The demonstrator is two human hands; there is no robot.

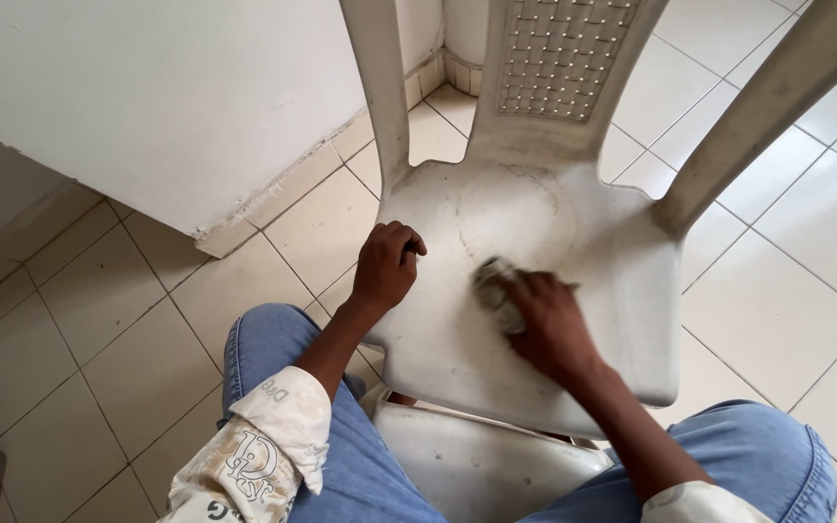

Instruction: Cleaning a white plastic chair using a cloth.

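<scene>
We look down at a dirty white plastic chair standing on a pale tiled floor. Our right hand presses a small greyish scrubbing pad against the middle of the seat, fingers curled over it and holding it. Our left hand, curled closed, grips the seat's left front edge. Our knees in blue jeans frame the chair. A white wall rises at the left.
</scene>
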